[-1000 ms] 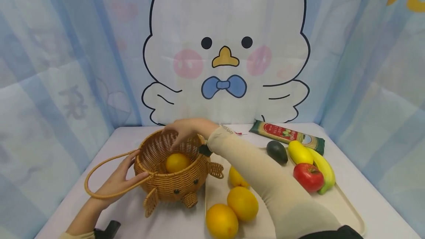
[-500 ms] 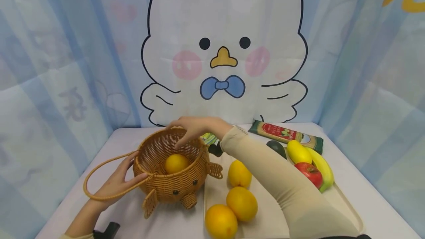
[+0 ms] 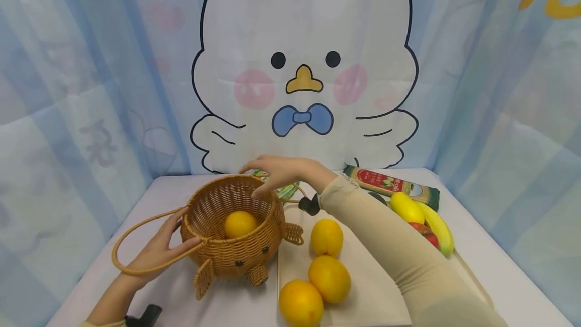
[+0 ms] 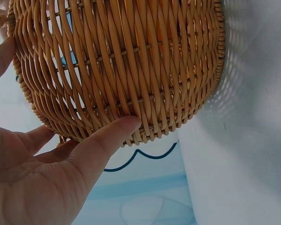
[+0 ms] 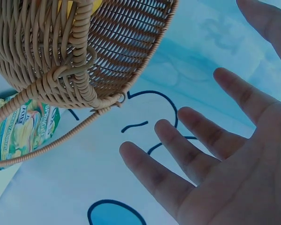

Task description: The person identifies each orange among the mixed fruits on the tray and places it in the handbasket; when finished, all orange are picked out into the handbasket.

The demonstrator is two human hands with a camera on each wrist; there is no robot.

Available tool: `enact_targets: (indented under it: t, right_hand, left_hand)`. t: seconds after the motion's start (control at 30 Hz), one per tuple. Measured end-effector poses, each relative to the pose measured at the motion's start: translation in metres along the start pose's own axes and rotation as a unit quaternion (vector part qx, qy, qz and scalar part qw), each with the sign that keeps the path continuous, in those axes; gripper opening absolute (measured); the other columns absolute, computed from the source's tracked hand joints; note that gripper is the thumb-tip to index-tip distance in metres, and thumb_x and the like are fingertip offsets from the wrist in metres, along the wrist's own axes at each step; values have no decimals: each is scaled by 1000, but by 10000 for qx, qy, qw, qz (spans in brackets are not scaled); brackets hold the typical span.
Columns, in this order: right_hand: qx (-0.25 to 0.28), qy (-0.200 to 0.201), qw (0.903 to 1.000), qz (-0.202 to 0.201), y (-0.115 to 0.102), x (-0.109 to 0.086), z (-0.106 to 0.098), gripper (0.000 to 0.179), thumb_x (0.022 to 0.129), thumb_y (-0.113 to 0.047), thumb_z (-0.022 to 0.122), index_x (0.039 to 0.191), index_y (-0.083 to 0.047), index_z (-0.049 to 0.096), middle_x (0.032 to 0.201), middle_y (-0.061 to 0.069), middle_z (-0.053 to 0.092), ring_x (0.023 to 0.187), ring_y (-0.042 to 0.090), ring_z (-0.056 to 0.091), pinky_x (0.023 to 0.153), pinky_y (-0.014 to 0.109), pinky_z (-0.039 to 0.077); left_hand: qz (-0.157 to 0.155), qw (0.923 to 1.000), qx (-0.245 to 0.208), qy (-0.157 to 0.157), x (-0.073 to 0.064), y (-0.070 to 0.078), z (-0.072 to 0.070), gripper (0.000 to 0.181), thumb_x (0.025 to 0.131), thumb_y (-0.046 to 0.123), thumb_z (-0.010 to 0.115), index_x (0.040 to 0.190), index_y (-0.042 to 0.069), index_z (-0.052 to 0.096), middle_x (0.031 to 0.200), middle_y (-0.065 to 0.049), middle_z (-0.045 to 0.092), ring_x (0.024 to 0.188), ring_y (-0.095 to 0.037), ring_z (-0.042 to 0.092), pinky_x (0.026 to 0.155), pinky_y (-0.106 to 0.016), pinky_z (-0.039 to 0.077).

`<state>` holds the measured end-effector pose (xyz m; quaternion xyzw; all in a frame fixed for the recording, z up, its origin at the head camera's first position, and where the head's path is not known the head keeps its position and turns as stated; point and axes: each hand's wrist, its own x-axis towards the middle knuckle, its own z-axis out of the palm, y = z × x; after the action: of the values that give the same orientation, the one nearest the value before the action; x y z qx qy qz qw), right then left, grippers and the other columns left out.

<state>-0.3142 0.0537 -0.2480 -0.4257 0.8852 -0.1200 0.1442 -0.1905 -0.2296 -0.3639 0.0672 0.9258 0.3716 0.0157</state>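
Observation:
A brown wicker basket (image 3: 227, 259) with an animal face stands on the white table, one orange (image 3: 240, 224) inside it. My left hand (image 3: 156, 254) holds its left side, passing through the left handle loop (image 3: 119, 254). In the left wrist view, a finger lies along the woven wall (image 4: 107, 70), with other fingers partly hidden at the basket's far edge. Above the basket's back right rim is my right hand (image 3: 288, 171), spread and holding nothing. The right wrist view shows its fingers (image 5: 154, 176) apart from the rim.
A cream tray (image 3: 376, 296) bears three oranges (image 3: 329, 279), a banana (image 3: 439, 226), a yellow fruit (image 3: 407, 208) and a partly hidden red apple (image 3: 426, 236). Behind it lies a long green-and-red packet (image 3: 390, 183). A colourful packet (image 5: 25, 129) lies behind the basket.
My right hand has drawn out of the basket opening and moved to the right, uncovering the back rim and right handle. My left hand keeps its place; the orange stays inside.

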Motion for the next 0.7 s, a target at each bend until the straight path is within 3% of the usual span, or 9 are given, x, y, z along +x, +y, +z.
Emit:
enact_targets:
  t: [0.43, 0.7]
  right_hand:
    - [206, 533, 9984, -37, 9, -46, -10, 68, 84, -44, 66, 144, -31, 36, 154, 0, 29, 142, 19, 27, 115, 48, 30]
    - [258, 663, 9975, 21, 24, -56, -9, 67, 84, -47, 66, 143, -31, 37, 152, -1, 31, 141, 20, 29, 114, 48, 32]
  left_hand:
    - [51, 10000, -1, 20, -1, -1, -1, 87, 90, 43, 59, 152, 12, 7, 156, -26, 10, 139, -52, 17, 104, -71, 22]
    - [60, 10000, -51, -14, -1, 0, 0, 87, 90, 43, 59, 152, 11, 6, 156, -26, 8, 139, -52, 16, 104, -71, 23]
